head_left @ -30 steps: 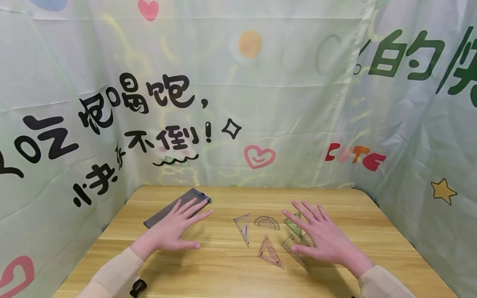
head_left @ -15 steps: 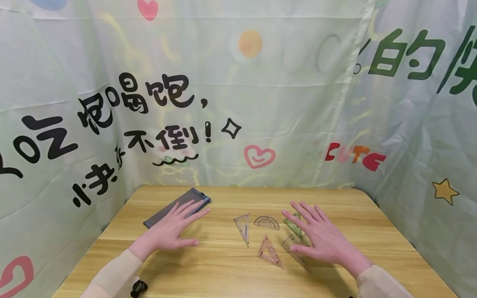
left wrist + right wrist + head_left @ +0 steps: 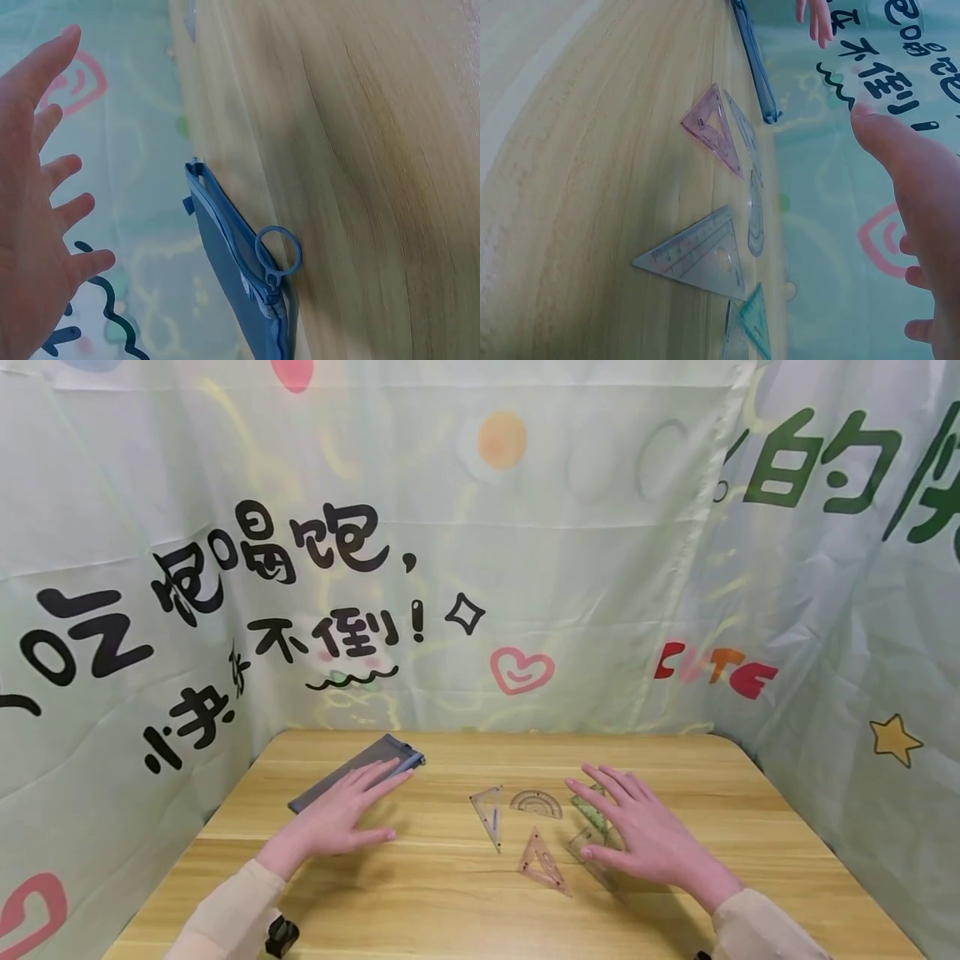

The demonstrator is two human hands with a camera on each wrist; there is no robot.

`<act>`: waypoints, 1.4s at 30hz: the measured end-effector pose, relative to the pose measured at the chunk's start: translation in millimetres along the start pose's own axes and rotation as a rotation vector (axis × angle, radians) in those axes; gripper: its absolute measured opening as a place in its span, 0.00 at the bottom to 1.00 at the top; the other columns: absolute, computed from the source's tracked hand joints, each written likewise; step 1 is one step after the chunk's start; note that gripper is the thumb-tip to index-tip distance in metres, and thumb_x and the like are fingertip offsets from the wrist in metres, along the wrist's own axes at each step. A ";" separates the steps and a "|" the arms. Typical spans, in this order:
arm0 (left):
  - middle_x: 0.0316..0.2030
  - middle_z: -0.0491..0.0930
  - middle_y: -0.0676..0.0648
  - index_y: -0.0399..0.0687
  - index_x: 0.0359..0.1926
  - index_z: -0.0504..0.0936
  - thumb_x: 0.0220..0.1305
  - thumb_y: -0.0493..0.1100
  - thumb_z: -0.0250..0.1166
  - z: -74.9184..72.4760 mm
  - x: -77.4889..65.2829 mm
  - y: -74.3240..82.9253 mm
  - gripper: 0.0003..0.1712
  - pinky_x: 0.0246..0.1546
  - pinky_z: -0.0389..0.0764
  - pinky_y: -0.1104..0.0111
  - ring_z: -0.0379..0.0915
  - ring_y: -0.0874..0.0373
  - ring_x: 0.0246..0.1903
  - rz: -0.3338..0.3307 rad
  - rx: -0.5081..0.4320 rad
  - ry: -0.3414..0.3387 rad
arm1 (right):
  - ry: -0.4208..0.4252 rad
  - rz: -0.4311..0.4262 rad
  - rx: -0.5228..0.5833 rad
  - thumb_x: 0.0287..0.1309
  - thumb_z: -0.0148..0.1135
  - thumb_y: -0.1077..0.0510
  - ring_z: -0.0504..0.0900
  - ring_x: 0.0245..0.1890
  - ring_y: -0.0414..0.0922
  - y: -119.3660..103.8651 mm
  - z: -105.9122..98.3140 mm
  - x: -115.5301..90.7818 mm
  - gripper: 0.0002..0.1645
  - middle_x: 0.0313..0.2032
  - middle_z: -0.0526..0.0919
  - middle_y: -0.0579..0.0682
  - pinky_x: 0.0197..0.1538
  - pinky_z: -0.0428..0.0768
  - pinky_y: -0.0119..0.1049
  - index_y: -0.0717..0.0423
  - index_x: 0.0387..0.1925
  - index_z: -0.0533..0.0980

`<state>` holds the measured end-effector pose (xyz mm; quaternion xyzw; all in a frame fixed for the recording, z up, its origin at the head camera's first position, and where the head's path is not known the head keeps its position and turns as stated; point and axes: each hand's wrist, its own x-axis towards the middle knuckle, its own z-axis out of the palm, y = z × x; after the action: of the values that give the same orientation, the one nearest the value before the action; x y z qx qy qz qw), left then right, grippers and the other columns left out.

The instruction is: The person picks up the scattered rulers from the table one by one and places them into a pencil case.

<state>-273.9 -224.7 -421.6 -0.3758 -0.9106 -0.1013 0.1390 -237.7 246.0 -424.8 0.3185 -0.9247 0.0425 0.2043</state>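
left fingers [image 3: 389,786] slightly closer together

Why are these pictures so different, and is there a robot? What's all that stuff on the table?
No robot! It's a person with two bare hands, a left hand and a right hand. The big picture comes from a camera on the person's head, looking forward and down. The other two come from little cameras on the wrists, so the table looks tipped sideways there.

On the wooden table lie a zip pouch, a pink triangle, a green triangle, clear triangles and a half-round protractor. Behind is a printed cloth. Neither hand holds anything; their fingers are spread.
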 end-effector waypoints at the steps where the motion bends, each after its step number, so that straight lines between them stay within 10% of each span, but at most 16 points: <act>1: 0.76 0.55 0.42 0.60 0.77 0.55 0.60 0.66 0.64 -0.1 -0.3 -0.7 0.49 0.69 0.65 0.40 0.58 0.39 0.72 -0.005 -0.003 0.000 | -0.001 0.001 0.003 0.52 0.66 0.31 0.61 0.72 0.56 -0.1 0.5 0.2 0.53 0.75 0.58 0.51 0.70 0.61 0.59 0.36 0.76 0.55; 21: 0.69 0.68 0.43 0.64 0.76 0.55 0.64 0.70 0.56 6.6 -14.2 -12.1 0.44 0.57 0.78 0.44 0.69 0.41 0.64 -0.277 0.008 -0.002 | -0.034 0.005 0.062 0.55 0.65 0.32 0.66 0.70 0.56 -0.3 11.4 5.0 0.51 0.72 0.65 0.51 0.66 0.69 0.62 0.37 0.75 0.57; 42: 0.57 0.77 0.38 0.48 0.69 0.69 0.60 0.57 0.69 26.5 -12.2 -26.2 0.40 0.47 0.83 0.47 0.76 0.40 0.55 -0.407 0.036 0.024 | -0.073 0.018 0.137 0.56 0.64 0.33 0.66 0.71 0.56 2.4 11.9 10.5 0.49 0.72 0.65 0.51 0.67 0.68 0.63 0.38 0.75 0.57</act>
<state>-288.9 -243.3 -452.6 -0.1801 -0.9678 -0.1154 0.1329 -250.8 239.3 -431.2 0.3248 -0.9292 0.0960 0.1478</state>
